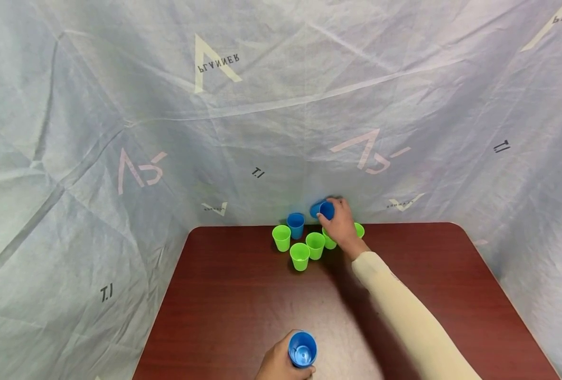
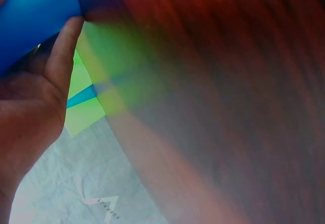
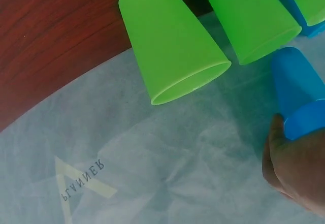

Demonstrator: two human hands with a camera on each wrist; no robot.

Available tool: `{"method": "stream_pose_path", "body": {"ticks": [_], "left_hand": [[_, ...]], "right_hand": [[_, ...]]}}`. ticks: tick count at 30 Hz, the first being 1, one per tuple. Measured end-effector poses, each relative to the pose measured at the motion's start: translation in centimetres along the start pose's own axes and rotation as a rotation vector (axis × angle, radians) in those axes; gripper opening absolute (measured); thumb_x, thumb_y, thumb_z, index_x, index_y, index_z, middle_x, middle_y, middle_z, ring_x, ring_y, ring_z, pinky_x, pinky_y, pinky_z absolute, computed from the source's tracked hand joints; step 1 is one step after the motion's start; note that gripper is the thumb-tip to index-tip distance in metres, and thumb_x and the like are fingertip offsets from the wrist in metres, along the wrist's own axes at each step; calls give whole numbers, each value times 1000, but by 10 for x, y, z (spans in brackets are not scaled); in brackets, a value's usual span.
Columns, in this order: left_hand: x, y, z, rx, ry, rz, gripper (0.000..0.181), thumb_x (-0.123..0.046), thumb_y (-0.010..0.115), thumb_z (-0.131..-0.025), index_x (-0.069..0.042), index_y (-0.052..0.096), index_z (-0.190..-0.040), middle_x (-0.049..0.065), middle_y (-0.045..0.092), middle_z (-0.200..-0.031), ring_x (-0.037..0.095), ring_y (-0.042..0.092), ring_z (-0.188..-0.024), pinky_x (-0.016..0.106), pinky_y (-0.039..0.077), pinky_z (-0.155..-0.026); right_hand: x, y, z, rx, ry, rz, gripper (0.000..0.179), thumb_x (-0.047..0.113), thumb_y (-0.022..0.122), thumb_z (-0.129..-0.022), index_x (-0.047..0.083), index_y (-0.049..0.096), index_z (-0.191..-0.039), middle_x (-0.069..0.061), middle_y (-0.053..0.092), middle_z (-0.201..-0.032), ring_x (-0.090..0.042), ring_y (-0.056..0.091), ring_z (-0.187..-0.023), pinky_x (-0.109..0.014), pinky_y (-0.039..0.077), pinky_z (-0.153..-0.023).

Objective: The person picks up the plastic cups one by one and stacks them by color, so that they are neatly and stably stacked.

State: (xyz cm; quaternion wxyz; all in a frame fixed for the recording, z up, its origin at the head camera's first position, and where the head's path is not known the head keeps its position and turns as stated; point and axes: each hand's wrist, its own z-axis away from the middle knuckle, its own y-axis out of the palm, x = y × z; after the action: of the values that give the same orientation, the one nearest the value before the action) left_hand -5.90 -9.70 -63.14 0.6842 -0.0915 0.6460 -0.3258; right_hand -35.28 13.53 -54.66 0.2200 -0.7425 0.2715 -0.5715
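Note:
At the table's far edge my right hand (image 1: pixel 343 222) holds a tilted blue cup (image 1: pixel 315 209) by its rim, the mouth facing right. The right wrist view shows the same blue cup (image 3: pixel 296 76), fingers (image 3: pixel 275 132) at its rim. Near the front of the table my left hand (image 1: pixel 278 361) grips another blue cup (image 1: pixel 302 343), its open mouth toward the head camera and its inside bare. In the left wrist view that blue cup (image 2: pixel 38 18) lies against the palm, with a finger (image 2: pixel 65 51) along it.
Several green cups (image 1: pixel 300 257) stand mouth up near the far edge, some partly behind my right hand. A third blue cup (image 1: pixel 296 226) stands among them. The reddish-brown table (image 1: pixel 233 311) meets a grey printed cloth (image 1: pixel 281 142) at its back and sides.

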Motion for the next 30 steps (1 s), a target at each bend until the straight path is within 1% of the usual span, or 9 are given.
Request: {"method": "stream_pose_path", "body": {"ticks": [2,7,13,15,18,22,24,27,30], "left_hand": [[0,0,0,-4,10,0,65,-37,96,-75,-27,63,-130,-7,74,-118,9,69,-107,37,58,-87],[2,0,0,-21,42,-8,64,-37,96,-75,-27,63,-130,-7,74,-117,7,69,-105,35,57,-85],[3,1,1,-28,43,-17,66,-38,95,-76,-28,62,-133,-7,74,-119,7,69,-108,35,58,-88],[3,1,1,-30,38,-16,66,-38,95,-76,-27,62,-133,-7,74,-119,8,69,-108,36,58,-88],[3,2,1,-29,36,-20,66,-38,95,-76,-27,62,-132,-6,74,-118,9,70,-107,36,58,-87],[3,2,1,-22,22,-22,66,-39,95,-77,-27,61,-132,-6,74,-118,10,70,-108,37,58,-87],[2,2,0,-16,5,-22,66,-41,94,-77,-28,61,-133,-7,74,-119,10,70,-108,37,58,-87],[2,4,-1,-11,-18,-26,67,-43,94,-77,-29,61,-133,-8,73,-119,10,70,-109,38,58,-87],[3,5,-1,-9,-28,-32,67,-44,94,-77,-30,61,-133,-9,73,-119,10,70,-108,39,58,-87]], "right_hand": [[-1,-2,2,-17,-2,-26,63,35,71,-101,3,49,-150,-24,45,-146,-44,50,-133,-62,46,-114],[-4,-6,11,-68,-38,-69,59,31,74,-99,2,53,-146,-24,48,-144,-42,52,-130,-60,47,-113],[-4,-8,24,-102,-100,-104,55,30,77,-97,2,56,-140,-22,52,-135,-38,55,-113,-55,52,-99],[-3,-9,28,-112,-117,-117,54,28,79,-95,1,57,-138,-21,53,-133,-39,56,-111,-54,53,-96],[-3,-9,35,-118,-141,-125,53,25,80,-94,1,58,-136,-22,54,-131,-41,59,-111,-56,54,-96],[0,-10,43,-98,-169,-140,52,24,81,-94,1,60,-135,-23,55,-131,-41,61,-113,-59,54,-99],[1,-10,47,-87,-178,-139,51,24,82,-93,2,60,-134,-21,56,-131,-40,62,-113,-60,55,-100],[3,-11,53,-90,-204,-133,51,23,84,-91,3,61,-132,-20,58,-129,-39,64,-111,-58,57,-98],[4,-13,59,-94,-240,-125,50,21,86,-90,2,63,-131,-19,59,-127,-37,66,-109,-55,59,-96]]}}
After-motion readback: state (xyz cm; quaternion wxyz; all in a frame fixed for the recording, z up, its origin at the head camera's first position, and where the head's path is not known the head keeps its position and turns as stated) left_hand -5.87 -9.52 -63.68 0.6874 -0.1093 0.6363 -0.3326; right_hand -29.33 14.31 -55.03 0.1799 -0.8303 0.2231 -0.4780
